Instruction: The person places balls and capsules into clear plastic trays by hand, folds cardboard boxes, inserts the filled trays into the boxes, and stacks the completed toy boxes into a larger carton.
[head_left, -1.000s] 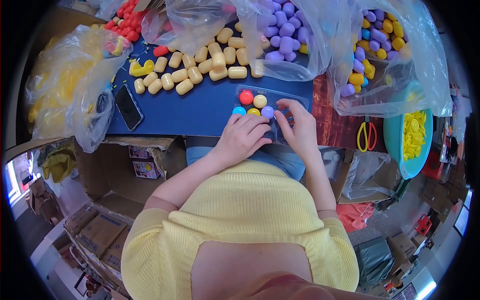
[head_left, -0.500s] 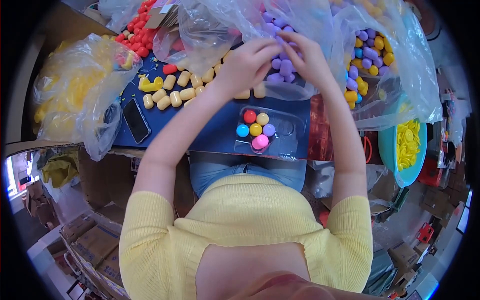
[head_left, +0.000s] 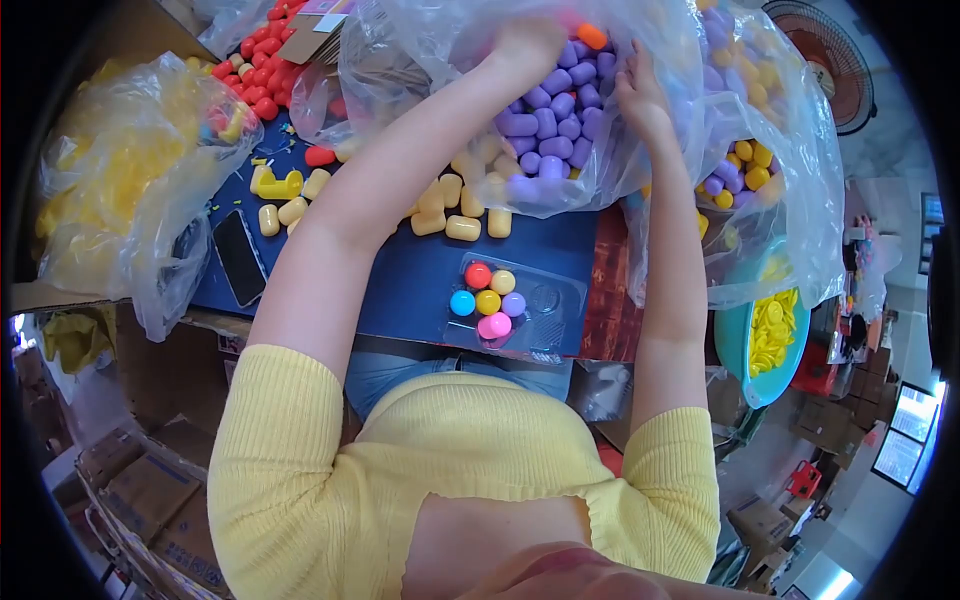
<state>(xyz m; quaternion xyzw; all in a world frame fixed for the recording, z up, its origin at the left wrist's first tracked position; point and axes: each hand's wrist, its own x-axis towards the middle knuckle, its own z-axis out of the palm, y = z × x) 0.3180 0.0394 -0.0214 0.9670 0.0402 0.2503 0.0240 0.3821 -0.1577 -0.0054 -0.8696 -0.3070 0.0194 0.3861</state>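
Note:
A clear plastic bag (head_left: 480, 190) full of purple capsules (head_left: 555, 125) lies open at the back of the table. My left hand (head_left: 535, 42) reaches into its far part, blurred, with the fingers hidden. At the bag's right side is my right hand (head_left: 640, 95), its fingers stretched out against the plastic. Between the hands, an orange capsule (head_left: 592, 36) sits above the purple ones. Near me, a clear plastic tray (head_left: 555, 325) holds several coloured balls, among them a red ball (head_left: 478, 274), a blue ball (head_left: 462, 303) and a pink ball (head_left: 494, 326).
Beige capsules (head_left: 462, 228) lie loose before the bag. Red capsules (head_left: 265, 75) are heaped at the back left, near a bag of yellow pieces (head_left: 120, 170). A phone (head_left: 239, 258) lies at left. To the right are a mixed capsule bag (head_left: 790, 200) and a turquoise basin (head_left: 735, 345).
My hands have parted: the left went further into the bag, the right moved to its side. More purple capsules and an orange one now show. The whole view has shifted slightly.

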